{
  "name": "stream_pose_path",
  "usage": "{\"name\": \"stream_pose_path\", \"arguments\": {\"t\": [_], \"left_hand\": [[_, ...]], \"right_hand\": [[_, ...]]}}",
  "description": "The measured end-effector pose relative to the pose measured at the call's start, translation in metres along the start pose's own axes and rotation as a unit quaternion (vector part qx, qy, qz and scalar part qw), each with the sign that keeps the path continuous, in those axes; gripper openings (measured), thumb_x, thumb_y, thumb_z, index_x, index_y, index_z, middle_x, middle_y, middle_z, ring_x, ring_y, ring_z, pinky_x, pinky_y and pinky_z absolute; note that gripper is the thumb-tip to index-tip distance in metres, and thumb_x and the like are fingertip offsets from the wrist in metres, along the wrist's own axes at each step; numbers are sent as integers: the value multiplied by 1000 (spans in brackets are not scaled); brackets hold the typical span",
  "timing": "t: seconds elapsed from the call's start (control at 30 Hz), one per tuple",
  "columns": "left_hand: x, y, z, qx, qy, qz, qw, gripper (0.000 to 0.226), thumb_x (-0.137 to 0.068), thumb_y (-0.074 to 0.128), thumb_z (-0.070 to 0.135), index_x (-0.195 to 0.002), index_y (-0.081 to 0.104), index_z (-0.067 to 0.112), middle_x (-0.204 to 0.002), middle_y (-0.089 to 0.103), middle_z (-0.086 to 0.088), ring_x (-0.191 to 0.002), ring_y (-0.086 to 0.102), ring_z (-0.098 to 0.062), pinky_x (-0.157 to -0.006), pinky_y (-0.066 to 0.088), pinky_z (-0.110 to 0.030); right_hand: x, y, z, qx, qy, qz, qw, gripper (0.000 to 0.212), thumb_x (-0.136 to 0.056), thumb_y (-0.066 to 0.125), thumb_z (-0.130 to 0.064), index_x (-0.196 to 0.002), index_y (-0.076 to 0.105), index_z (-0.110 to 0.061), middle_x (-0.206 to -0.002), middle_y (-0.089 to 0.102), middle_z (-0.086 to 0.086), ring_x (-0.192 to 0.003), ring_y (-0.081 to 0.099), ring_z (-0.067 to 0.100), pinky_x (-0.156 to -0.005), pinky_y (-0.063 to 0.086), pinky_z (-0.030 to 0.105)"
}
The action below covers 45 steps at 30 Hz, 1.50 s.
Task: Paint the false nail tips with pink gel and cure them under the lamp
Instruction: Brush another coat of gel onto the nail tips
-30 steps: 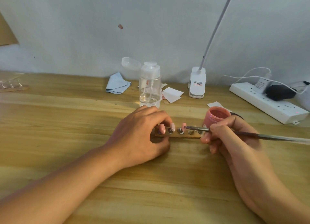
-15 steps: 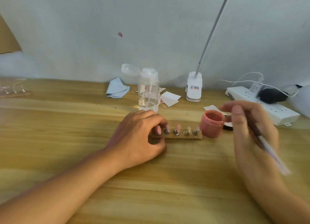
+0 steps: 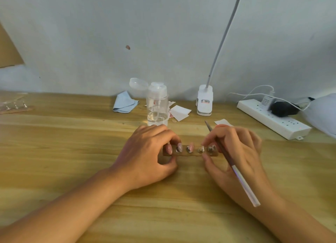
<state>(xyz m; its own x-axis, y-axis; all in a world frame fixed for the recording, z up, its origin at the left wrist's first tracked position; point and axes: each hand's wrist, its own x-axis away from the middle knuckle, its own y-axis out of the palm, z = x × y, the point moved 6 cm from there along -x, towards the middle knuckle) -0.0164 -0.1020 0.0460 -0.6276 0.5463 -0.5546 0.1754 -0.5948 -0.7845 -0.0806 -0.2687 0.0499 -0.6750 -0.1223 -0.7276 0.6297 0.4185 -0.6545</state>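
A wooden strip (image 3: 190,154) with several false nail tips (image 3: 189,148) stuck along it lies on the table's middle. My left hand (image 3: 147,155) pinches the strip's left end between thumb and fingers. My right hand (image 3: 234,151) pinches the strip's right end with thumb and forefinger. The brush (image 3: 234,167) lies tucked across that hand, bristle end pointing up and away, white handle toward me. The left tips look pink, the right ones pale. The pink gel jar is hidden behind my right hand.
Behind the strip stand a clear pump bottle (image 3: 157,104) and a white clip lamp (image 3: 205,100) with a long neck. A blue cloth (image 3: 124,104) and white paper pieces (image 3: 180,111) lie near them. A power strip (image 3: 272,119) runs at right. Another nail strip (image 3: 14,108) sits far left.
My right hand came back from beside the jar to the strip's right end, turning the brush so its tip points away. The left hand kept its hold.
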Motion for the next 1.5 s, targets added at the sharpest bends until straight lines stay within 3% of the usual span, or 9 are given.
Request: {"name": "stream_pose_path", "arguments": {"t": [0.37, 0.57, 0.7, 0.83, 0.9, 1.0, 1.1, 1.33, 1.5], "left_hand": [[-1, 0, -29, 31, -137, 14, 990, 18, -63, 63, 33, -80, 58, 36, -75, 58, 16, -77, 56, 0, -75, 40, -24], [5, 7, -55, 72, -259, 0, 963, 35, -76, 68, 27, -107, 56, 36, -92, 62, 16, -92, 60, -3, -84, 44, -26], [3, 6, -50, 36, -243, 19, 969, 48, -75, 69, 26, -118, 49, 30, -108, 57, 15, -106, 52, -6, -91, 39, -25], [-2, -14, -12, -29, -62, 142, 987, 43, -74, 73, 20, -114, 60, 18, -109, 61, 5, -102, 51, -12, -91, 39, -27], [-2, -5, 8, 21, -17, 89, 996, 34, -77, 71, 28, -109, 61, 25, -105, 62, 15, -99, 54, -5, -89, 41, -23], [0, 21, 20, 187, -65, -29, 980, 28, -82, 68, 33, -109, 62, 32, -104, 65, 23, -98, 60, -1, -83, 45, -17], [-1, 28, 17, 284, -96, -49, 953, 18, -88, 72, 20, -105, 67, 25, -97, 69, 21, -88, 64, -1, -77, 49, -19], [-2, 28, 4, 288, -128, -49, 948, 15, -86, 74, 16, -93, 71, 29, -86, 72, 16, -66, 58, 0, -64, 46, -16], [-1, 24, -8, 245, -143, -45, 958, 20, -85, 76, 23, -80, 69, 41, -84, 70, 26, -61, 53, 4, -62, 41, -11]], "right_hand": [[2, -2, -5, -1, -34, 22, 999, 28, -75, 71, -21, -99, 58, -21, -98, 52, -24, -108, 53, 11, -104, 20, 25], [2, 0, -6, -17, -20, 11, 1000, 28, -77, 71, -23, -99, 54, -22, -98, 54, -24, -104, 54, 10, -103, 22, 27], [2, -1, -7, -14, -19, 10, 1000, 30, -77, 72, -24, -100, 53, -21, -94, 57, -23, -102, 55, 10, -103, 22, 25], [2, -2, -9, -13, -18, 18, 1000, 30, -77, 72, -24, -100, 54, -19, -88, 61, -20, -101, 58, 13, -102, 22, 25], [1, -3, -9, -18, -17, 29, 999, 30, -75, 73, -25, -99, 56, -18, -92, 60, -23, -101, 58, 14, -102, 24, 26], [1, -3, -11, -31, -22, 40, 998, 27, -78, 68, -31, -100, 58, -17, -101, 47, -34, -104, 53, 11, -98, 31, 31], [1, -2, -13, -47, -30, 40, 998, 27, -80, 62, -35, -102, 57, -19, -108, 44, -39, -107, 51, 12, -96, 35, 35], [0, -5, -5, -168, 18, 47, 985, 21, -91, 54, -33, -108, 56, -19, -98, 60, -18, -95, 61, 14, -83, 48, 48], [-1, -24, 32, -244, 174, 163, 940, 23, -104, 44, -25, -105, 67, -28, -77, 66, -18, -71, 59, 3, -62, 41, 10]]}}
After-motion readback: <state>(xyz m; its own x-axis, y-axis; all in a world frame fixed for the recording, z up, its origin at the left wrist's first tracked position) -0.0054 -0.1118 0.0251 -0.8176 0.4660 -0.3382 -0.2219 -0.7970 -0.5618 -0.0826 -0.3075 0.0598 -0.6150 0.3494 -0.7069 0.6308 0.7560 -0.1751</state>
